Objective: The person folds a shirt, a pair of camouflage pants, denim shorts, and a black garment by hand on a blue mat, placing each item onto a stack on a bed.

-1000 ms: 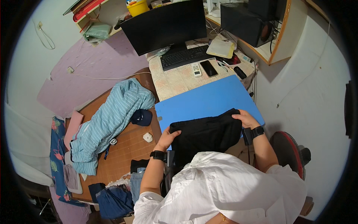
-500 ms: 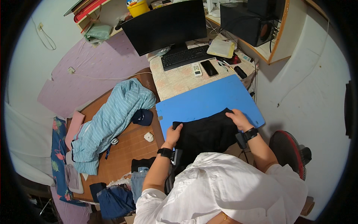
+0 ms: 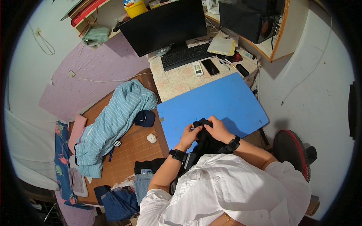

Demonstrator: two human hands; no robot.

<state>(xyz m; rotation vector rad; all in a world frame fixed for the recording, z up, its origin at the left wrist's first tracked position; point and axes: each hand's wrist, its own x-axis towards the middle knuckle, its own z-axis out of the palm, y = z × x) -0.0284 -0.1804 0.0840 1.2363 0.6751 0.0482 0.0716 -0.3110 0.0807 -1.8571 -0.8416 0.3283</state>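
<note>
A black garment (image 3: 206,142) hangs bunched between my two hands at the near edge of the blue board (image 3: 211,98). My left hand (image 3: 189,135) pinches its top edge on the left. Close beside it, my right hand (image 3: 218,130) grips the same gathered edge. Only a small gap separates the two hands. The lower part of the cloth drops toward my white shirt and is partly hidden by my wrists. What kind of garment it is cannot be made out.
Behind the board stand a keyboard (image 3: 184,57), a monitor (image 3: 164,28), a white remote (image 3: 198,69) and a phone (image 3: 210,67). On the brown mat at left lie a striped blue quilt (image 3: 117,116), a dark cap (image 3: 144,118) and folded jeans (image 3: 120,203). A round-backed stool (image 3: 289,154) stands at right.
My hands have come together, the right one moving left and the left one slightly right. The black garment, stretched wide before, is now gathered into a narrow bunch.
</note>
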